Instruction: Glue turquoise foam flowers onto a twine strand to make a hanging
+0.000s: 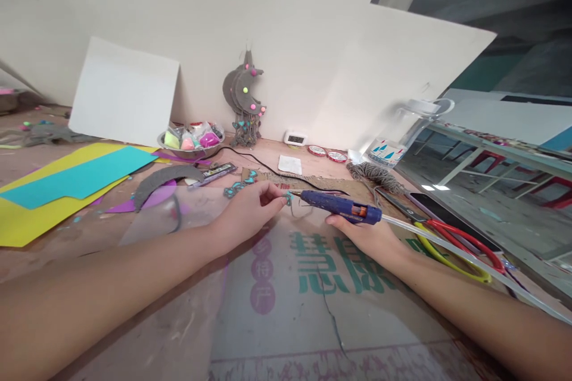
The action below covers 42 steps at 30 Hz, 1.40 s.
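My right hand (357, 235) is wrapped round a dark blue hot glue gun (342, 205). A long clear glue stick (429, 231) trails from its back end. The gun's nozzle points left and comes close to a small teal piece with grey edging (288, 197); whether they touch I cannot tell. My left hand (245, 208) pinches that piece between thumb and fingertips. A bit of grey yarn (301, 212) hangs by it. Several similar teal-and-grey pieces (241, 183) lie just behind my left hand.
Scissors with red and yellow handles (465, 244), a phone (451, 220), grey yarn (379, 177) and a clear bottle (397, 131) stand or lie right. Coloured sheets (80, 178) and a bowl (190, 152) are left. A moon-shaped decoration (243, 92) hangs behind.
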Motion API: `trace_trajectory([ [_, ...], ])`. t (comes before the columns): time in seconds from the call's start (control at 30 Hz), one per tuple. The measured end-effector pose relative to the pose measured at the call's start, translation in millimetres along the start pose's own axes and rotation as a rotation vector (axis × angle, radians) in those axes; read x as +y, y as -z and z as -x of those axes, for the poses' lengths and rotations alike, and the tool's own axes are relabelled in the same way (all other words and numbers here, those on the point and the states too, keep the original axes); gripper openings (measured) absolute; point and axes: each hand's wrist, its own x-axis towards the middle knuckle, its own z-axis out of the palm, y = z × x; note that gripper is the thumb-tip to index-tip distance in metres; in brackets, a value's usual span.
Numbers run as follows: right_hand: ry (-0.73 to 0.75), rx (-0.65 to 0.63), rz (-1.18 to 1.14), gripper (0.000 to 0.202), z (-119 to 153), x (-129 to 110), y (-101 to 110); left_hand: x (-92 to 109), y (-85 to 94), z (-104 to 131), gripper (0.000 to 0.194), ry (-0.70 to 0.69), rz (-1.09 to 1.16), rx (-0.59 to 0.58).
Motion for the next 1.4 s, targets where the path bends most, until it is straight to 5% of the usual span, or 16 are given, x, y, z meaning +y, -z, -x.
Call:
trace_trajectory([
  [0.33,0.003,-0.13,-0.02,0.028,-1.7,4.5,1.5,3.4,0.4,1.0,0.017,0.029,-0.009,0.022],
  [0.67,-0.026,-0.085,-0.006,0.021,0.1,-1.3,1.5,1.9,0.3,-0.3,0.019,0.068,0.059,0.012],
  [0.97,0.109,-0.165,-0.005,0.021,-5.2,2.9,0.0,-8.9,-1.9,-2.7,0.023,0.075,0.157,0.0],
  [1.4,0.147,-0.198,-0.004,0.016,-6.5,5.6,0.7,1.4,1.2,-0.4,0.02,0.07,0.114,0.009],
])
